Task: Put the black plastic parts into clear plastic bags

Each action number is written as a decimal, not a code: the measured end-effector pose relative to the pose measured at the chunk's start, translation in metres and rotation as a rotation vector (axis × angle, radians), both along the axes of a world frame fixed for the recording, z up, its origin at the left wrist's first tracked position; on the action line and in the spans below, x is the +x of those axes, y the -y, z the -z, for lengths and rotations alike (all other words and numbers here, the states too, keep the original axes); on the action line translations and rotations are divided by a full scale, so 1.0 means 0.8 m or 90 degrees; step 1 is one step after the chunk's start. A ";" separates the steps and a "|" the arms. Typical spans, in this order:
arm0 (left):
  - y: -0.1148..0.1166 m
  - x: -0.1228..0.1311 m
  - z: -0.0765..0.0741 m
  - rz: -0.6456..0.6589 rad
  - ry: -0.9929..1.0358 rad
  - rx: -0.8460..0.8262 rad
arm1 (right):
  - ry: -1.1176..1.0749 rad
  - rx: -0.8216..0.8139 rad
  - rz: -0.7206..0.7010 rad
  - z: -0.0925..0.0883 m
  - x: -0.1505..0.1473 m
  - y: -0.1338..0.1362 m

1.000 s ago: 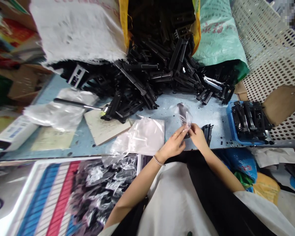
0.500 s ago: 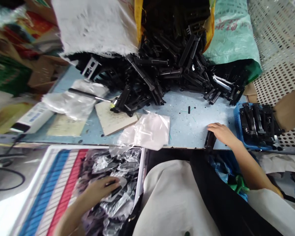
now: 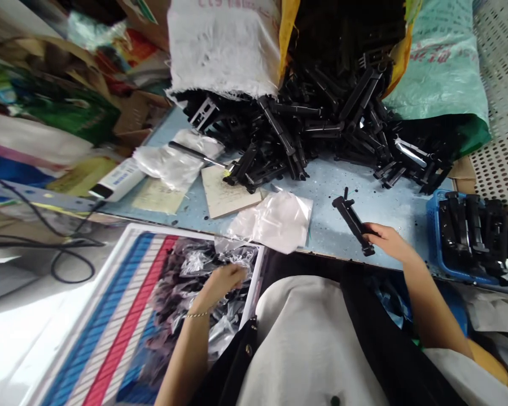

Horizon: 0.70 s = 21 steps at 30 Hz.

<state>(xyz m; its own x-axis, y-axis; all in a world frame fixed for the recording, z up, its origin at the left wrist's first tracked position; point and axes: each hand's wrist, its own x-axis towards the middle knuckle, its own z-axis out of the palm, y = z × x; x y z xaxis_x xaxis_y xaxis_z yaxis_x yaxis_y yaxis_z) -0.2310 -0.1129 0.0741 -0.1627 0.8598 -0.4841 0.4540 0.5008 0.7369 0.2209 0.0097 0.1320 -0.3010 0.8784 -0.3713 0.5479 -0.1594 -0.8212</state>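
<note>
My right hand is closed around one end of a long black plastic part, which slants over the front of the blue table. Over the striped bag at the lower left, my left hand has its fingers curled; whether anything is inside them is hidden. Below that hand lie several dark parts in clear plastic bags. A stack of clear plastic bags rests at the table's front edge, between my hands.
A heap of black parts spills from a sack across the back of the table. More stand in a blue basket at the right. A screwdriver, a flat board and a white box lie on the left.
My right hand has brought the black part up from the table's edge, further onto the table. My left hand has moved up and right over the bagged parts, its fingers curling. The view has shifted left.
</note>
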 end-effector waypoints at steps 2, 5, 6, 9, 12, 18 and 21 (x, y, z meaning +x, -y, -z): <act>-0.037 0.026 -0.007 0.018 -0.055 0.110 | -0.087 -0.044 0.036 0.015 -0.030 -0.001; -0.094 0.073 -0.014 0.039 -0.220 0.319 | -0.210 -0.086 0.083 0.031 -0.067 -0.003; -0.110 0.084 -0.014 0.041 -0.252 0.344 | -0.243 -0.092 0.093 0.034 -0.076 -0.003; -0.142 0.101 -0.011 -0.014 -0.173 0.345 | -0.340 -0.130 0.115 0.033 -0.092 -0.002; -0.155 0.113 -0.009 -0.137 0.144 0.286 | -0.441 -0.209 0.136 0.024 -0.106 0.001; -0.156 0.190 -0.001 -0.176 0.518 0.181 | -0.544 -0.259 0.102 0.019 -0.146 -0.003; -0.154 0.211 0.007 -0.154 0.574 0.175 | -0.548 -0.248 0.125 0.026 -0.149 -0.010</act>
